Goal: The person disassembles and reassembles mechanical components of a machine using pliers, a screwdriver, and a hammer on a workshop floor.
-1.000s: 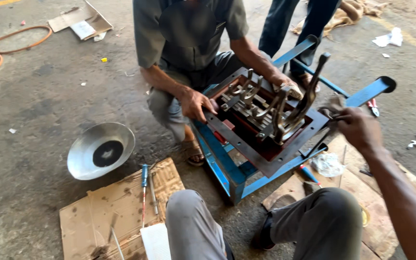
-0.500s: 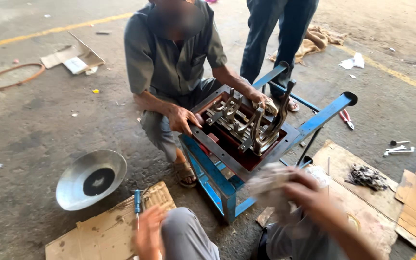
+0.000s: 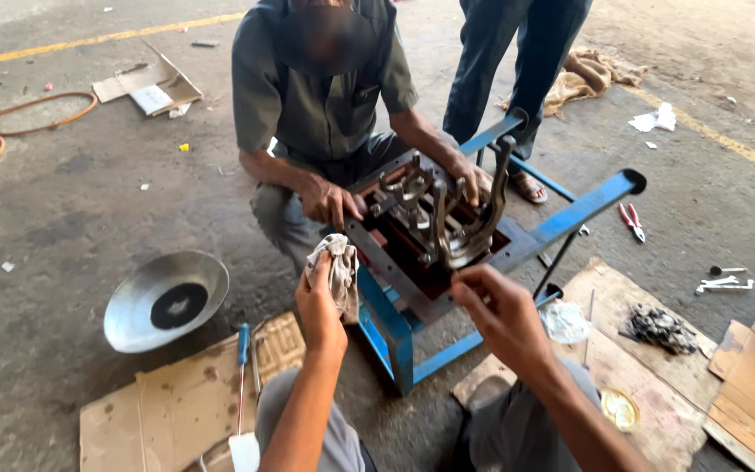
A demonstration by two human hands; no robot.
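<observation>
A dark metal gear assembly (image 3: 430, 223) with forks and shafts sits tilted on a blue steel stand (image 3: 570, 218). My left hand (image 3: 321, 297) holds a dirty grey rag (image 3: 338, 267) at the assembly's near-left edge. My right hand (image 3: 500, 310) is at the near edge of the assembly, fingers pinched by a round metal part (image 3: 460, 253); whether it grips anything I cannot tell. A crouching person in a grey shirt opposite me steadies the frame with both hands (image 3: 334, 203), (image 3: 474, 179).
A metal bowl (image 3: 166, 299) lies on the concrete at left. A blue-handled screwdriver (image 3: 241, 371) rests on cardboard (image 3: 176, 402). Red pliers (image 3: 631, 218), wrenches (image 3: 725, 281) and dark small parts (image 3: 657, 325) lie at right. Another person's legs (image 3: 517, 61) stand behind the stand.
My right hand left the stand's right side and came to the assembly's near edge. My left hand rose from near my knee, with the rag in it, up to the assembly.
</observation>
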